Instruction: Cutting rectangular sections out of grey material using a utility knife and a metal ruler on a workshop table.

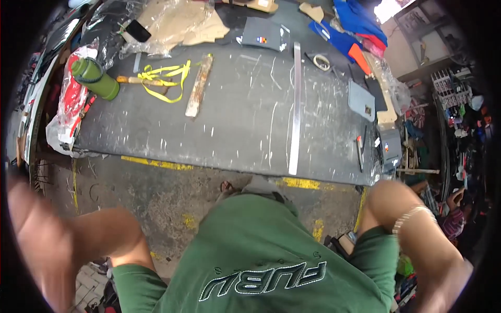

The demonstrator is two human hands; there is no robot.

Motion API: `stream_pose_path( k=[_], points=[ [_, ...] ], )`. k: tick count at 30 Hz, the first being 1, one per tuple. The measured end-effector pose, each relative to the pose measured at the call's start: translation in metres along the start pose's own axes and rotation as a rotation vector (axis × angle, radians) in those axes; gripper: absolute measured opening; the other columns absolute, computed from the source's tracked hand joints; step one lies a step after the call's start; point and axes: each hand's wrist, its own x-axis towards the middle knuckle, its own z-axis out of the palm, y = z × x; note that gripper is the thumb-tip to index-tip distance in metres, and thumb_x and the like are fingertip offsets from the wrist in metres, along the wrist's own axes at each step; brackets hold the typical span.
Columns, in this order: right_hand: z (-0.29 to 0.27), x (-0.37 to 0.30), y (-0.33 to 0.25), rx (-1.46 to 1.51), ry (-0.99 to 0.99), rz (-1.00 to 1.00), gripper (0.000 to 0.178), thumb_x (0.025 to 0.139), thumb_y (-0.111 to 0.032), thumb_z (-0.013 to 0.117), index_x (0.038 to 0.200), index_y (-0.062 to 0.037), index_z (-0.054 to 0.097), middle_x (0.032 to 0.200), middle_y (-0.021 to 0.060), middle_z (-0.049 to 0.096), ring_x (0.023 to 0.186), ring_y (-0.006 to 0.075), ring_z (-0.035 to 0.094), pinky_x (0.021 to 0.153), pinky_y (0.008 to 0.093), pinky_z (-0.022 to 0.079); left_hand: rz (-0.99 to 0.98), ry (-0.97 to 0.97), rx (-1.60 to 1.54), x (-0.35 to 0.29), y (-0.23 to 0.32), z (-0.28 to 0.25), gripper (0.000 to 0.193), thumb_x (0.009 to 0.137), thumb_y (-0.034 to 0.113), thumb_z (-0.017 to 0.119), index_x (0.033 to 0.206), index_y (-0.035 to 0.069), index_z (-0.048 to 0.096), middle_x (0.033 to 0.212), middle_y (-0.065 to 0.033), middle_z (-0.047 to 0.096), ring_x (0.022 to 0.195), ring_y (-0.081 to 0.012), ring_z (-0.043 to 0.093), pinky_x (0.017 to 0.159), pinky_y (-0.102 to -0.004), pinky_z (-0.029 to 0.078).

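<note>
Both my arms are bent, with the hands raised close to the camera at the picture's sides. My left hand (42,240) is a blur at the left edge, and its fingers are smeared by motion. At the lower right edge my right hand (450,284) is partly cut off and its fingers do not show. A beaded bracelet (412,218) circles the right forearm. Neither hand touches anything on the dark table (224,141) ahead. On it lie a long metal ruler (296,109), a worn wooden strip (200,86) and a yellow ribbon (182,78) beside a wooden stick (138,81).
A green bottle (96,78) lies at the table's left. Towards the right are a tape roll (321,62), grey cut pieces (361,100), a pen (360,153) and blue cloth (339,44). Brown paper (203,28) and a phone (138,31) lie at the back.
</note>
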Motion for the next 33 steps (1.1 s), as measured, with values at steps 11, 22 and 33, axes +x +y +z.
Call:
stream_pose_path(
  k=[11,22,33],
  points=[
    [0.314,-0.032,0.284,0.915,0.191,1.160,0.040,0.104,-0.024,0.061,0.138,-0.0053,0.056,0.123,0.0093,0.066,0.103,0.0205,0.067,0.086,0.0369,0.056,-1.242,0.430,0.517,-0.324,-0.232,-0.122,0.030,0.099,0.042,0.067,0.099,0.013,0.061,0.081,0.0042,0.056,0.069,-0.0077,0.050,0.059,-0.0269,0.040],
    [0.424,-0.023,0.483,1.298,0.648,1.657,0.077,0.103,-0.024,0.054,0.155,0.0073,0.006,0.147,0.0336,0.034,0.123,0.0475,0.058,0.100,0.0598,0.055,-1.929,0.538,0.763,-0.558,-0.118,-0.104,0.019,0.096,0.010,0.055,0.111,0.017,0.065,0.093,0.0015,0.068,0.077,-0.0181,0.065,0.065,-0.0359,0.050],
    [0.459,-0.030,0.558,1.094,0.589,1.636,0.037,0.104,-0.022,0.061,0.116,0.0102,0.049,0.114,0.0256,0.061,0.094,0.0415,0.070,0.074,0.0482,0.067,-1.731,0.753,0.518,-0.515,-0.133,-0.074,0.011,0.102,0.028,0.065,0.103,0.017,0.068,0.093,0.0049,0.068,0.076,-0.0140,0.067,0.062,-0.0301,0.051]
  ],
)
